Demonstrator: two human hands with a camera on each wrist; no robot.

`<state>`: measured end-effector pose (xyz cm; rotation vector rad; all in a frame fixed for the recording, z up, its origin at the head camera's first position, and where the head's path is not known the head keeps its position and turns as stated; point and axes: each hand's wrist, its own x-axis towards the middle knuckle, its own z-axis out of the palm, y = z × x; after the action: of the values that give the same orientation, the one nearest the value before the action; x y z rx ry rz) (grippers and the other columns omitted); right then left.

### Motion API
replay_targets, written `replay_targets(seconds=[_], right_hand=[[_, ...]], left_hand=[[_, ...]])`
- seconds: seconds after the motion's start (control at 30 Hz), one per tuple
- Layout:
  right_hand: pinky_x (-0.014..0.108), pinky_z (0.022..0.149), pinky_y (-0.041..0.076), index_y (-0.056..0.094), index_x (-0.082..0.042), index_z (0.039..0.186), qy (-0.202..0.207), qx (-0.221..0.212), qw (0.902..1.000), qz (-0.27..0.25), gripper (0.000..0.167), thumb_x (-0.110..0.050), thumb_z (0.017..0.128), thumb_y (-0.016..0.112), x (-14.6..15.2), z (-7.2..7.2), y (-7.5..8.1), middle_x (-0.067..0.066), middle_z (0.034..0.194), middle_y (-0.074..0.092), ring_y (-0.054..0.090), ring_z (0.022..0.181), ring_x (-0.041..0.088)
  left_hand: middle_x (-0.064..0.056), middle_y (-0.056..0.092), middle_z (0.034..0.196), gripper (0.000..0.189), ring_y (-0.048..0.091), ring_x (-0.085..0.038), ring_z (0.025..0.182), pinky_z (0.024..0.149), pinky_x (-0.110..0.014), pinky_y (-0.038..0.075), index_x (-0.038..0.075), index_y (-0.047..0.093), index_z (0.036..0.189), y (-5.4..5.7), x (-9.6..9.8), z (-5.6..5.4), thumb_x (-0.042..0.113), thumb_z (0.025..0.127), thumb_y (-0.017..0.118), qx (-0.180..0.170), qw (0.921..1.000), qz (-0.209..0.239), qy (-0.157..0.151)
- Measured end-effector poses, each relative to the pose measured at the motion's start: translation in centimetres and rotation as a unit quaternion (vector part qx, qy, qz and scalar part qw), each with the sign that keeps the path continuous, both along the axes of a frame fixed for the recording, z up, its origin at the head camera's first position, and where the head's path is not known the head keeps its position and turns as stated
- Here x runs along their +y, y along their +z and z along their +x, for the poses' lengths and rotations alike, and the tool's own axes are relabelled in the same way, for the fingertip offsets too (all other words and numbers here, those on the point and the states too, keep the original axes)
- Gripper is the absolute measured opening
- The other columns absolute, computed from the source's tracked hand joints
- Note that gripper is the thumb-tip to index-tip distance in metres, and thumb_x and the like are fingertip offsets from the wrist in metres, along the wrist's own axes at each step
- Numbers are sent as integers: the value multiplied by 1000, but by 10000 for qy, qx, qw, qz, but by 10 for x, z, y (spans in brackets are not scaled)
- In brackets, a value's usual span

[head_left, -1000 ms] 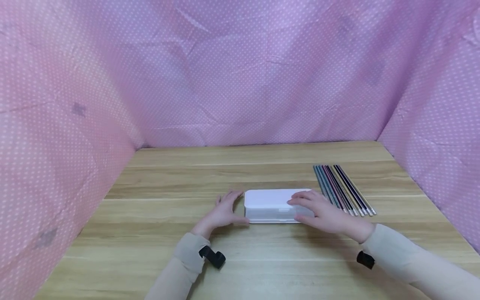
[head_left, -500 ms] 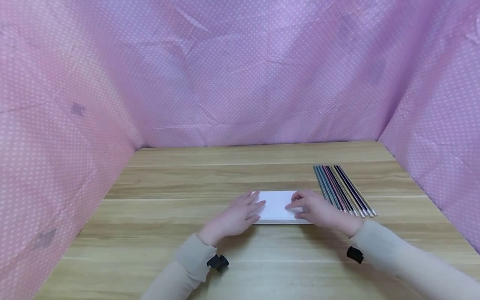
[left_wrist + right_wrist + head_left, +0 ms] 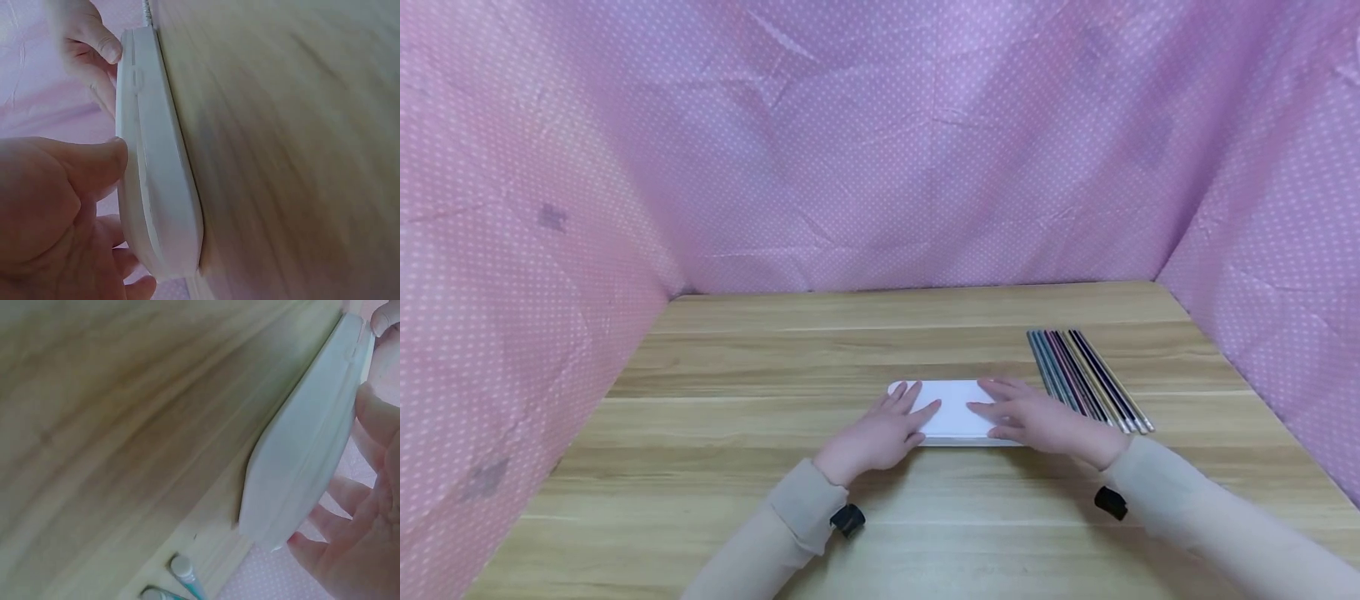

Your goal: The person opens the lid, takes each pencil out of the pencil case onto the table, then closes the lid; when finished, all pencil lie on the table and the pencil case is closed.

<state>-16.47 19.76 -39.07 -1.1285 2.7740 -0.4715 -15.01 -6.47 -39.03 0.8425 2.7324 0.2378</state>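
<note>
A white pencil case [image 3: 953,408] lies flat on the wooden table, its lid down. My left hand [image 3: 880,435] rests on the lid's left part with fingers spread, the thumb near the front edge. On the right part lies my right hand [image 3: 1039,421], also with spread fingers. Seen from the left wrist, the case [image 3: 165,169] shows a thin seam between lid and base, with the left thumb [image 3: 100,164] at the lid's edge. In the right wrist view, fingertips of the right hand touch the lid side of the case [image 3: 300,444].
Several pencils [image 3: 1070,375] in teal, dark red, black and gold lie side by side just right of the case, partly behind the right hand. Pink dotted cloth [image 3: 880,167] surrounds the table [image 3: 760,358] at the back and both sides.
The lid has gone from raised at the front to down on the base. My left hand has moved from the case's left end onto the lid; the right fingers have spread over it.
</note>
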Motion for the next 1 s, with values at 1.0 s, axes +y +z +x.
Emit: replay_targets(seconds=[1.0], right_hand=[[61,103,34,58,-15,131,-124,102,9999,18,45,-26,88,64,-1,0,-2,21,144,42,37,130,47]], left_hand=[[-13,24,156,50,23,-34,143,113,-51,25,28,40,145,-4,3,-4,27,96,54,354,9993,103,57]])
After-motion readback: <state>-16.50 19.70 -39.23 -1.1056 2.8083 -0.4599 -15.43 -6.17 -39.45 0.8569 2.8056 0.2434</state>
